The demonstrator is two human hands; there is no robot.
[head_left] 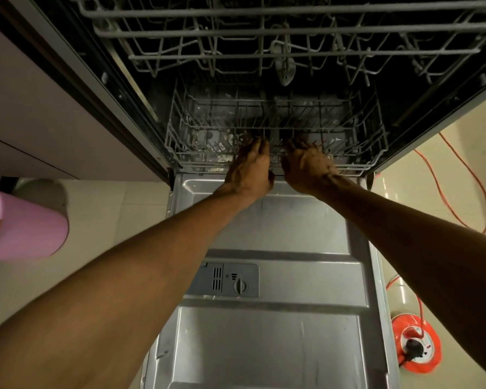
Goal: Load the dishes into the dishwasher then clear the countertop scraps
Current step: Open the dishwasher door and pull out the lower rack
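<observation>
The dishwasher's lower rack [275, 136] sits at twelve o'clock from the person, still inside the tub just behind the hinge of the open door [267, 276], which lies flat toward six o'clock. Both hands are on its front rail, side by side and near its middle: the left hand [250, 167] has its fingers curled over the wire, and the right hand [306, 164] does likewise, thumb low toward the door. No dishes are visible in this rack; something pale shows through the wires at its ten o'clock corner, too dim to name. The upper rack [278, 32] hangs out above, farther toward twelve. My judgement is that the rack is about to be drawn out over the door for loading. The risks: a pull stronger on one side could skew the rack so a roller jams or jumps its track; a sharp tug could run it past the door's edge. At three o'clock an orange cable [460, 186] trails across the floor to a reel [415, 343] at four o'clock, a trip hazard when carrying plates. A pink bin [26, 228] stands at nine o'clock.
</observation>
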